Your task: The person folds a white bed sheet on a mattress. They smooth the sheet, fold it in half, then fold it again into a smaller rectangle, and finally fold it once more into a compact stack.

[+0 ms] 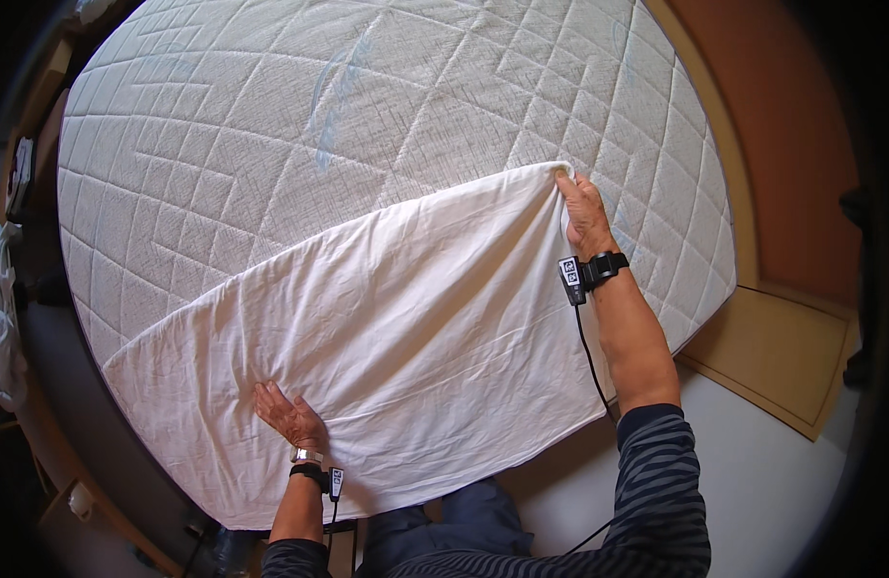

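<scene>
A white cloth (387, 303), wrinkled and with a straight hemmed upper edge, covers the near part of a quilted mattress (415, 94). Its top right corner is pinched between the thumb and fingers of my right hand (586, 206), and folds run from there down to the left. Flat on the cloth at lower left rests my left hand (289, 415), fingers a little apart, gripping nothing. Both wrists carry strapped devices with cables; a metal watch is on the left one. The cloth's near edge hangs by my legs.
Wooden shelving (119, 535) curves along the left, with a white plastic bag (4, 318) at its side. A wooden panel (777, 361) stands beyond the mattress's right corner, and a reddish-brown surface (798, 144) lies farther up. Pale floor (741, 462) shows at lower right.
</scene>
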The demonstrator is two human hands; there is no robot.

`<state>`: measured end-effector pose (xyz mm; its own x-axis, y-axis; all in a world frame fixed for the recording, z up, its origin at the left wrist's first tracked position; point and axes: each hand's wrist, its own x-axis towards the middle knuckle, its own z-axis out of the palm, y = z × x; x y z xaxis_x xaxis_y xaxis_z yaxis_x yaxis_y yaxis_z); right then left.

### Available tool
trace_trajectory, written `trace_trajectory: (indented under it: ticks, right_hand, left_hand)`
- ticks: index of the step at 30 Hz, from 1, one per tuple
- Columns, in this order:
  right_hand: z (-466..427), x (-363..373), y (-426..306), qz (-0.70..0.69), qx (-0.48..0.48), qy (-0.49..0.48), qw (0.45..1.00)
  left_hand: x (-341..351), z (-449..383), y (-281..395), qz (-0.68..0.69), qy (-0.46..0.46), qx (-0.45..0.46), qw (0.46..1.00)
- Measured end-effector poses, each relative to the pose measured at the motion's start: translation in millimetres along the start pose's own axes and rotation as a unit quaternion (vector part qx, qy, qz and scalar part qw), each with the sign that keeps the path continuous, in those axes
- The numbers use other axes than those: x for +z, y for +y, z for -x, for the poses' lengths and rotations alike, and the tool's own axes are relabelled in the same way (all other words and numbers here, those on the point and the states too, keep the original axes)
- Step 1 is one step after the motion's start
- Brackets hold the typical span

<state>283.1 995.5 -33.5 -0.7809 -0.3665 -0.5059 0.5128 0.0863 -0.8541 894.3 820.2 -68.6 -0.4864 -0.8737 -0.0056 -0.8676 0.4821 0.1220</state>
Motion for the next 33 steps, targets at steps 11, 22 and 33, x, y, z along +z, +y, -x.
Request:
trace_trajectory:
  ticks: [11, 22, 33]
  right_hand:
    - [-15, -6, -8, 0.052, -0.036, -0.014, 0.998]
    - [39, -33, -6, 0.08, 0.159, -0.137, 0.974]
    - [92, -67, 19, 0.081, 0.171, -0.06, 0.98]
  left_hand:
    - [1, 1, 0, -0.003, -0.004, 0.005, 1.0]
    - [4, 2, -2, -0.009, 0.007, 0.02, 1.0]
    - [6, 3, -5, -0.006, -0.001, 0.011, 1.0]
